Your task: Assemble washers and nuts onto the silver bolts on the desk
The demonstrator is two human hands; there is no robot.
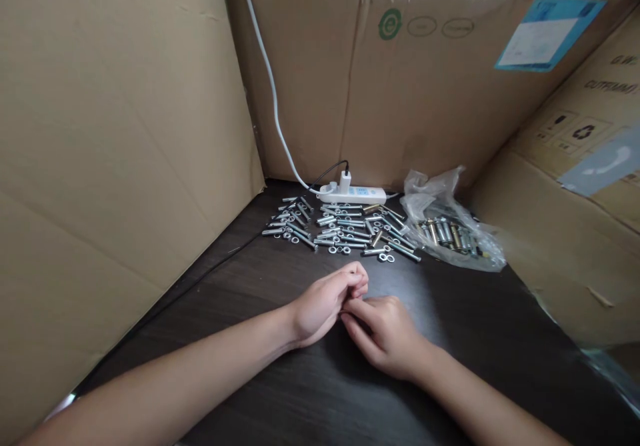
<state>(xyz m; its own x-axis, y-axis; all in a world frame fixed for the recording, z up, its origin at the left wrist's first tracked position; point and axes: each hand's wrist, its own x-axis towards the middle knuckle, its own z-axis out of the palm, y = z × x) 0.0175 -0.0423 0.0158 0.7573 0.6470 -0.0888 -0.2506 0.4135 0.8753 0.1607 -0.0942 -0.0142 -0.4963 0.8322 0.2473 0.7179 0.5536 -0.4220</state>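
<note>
My left hand [327, 303] is curled closed over the dark table [240, 393], its fingers folded toward the palm. Against its lower side, my right hand [387, 333] pinches with thumb and forefinger. Whatever either hand holds is hidden by the fingers. Just beyond them lie several metal bolts [350, 236] in loose rows, with sleeves, nuts and washers [387, 257] among them. To the right of the rows, a clear plastic bag [487, 249] contains more bolts with sleeves [445, 233].
A white power strip [353, 195] with a plugged-in charger [345, 181] lies behind the bolts. A white cord [273, 86] climbs the back cardboard wall [310, 66]. A black cable [215, 264] crosses the table's left side. Cardboard also stands left [110, 133] and right [540, 233].
</note>
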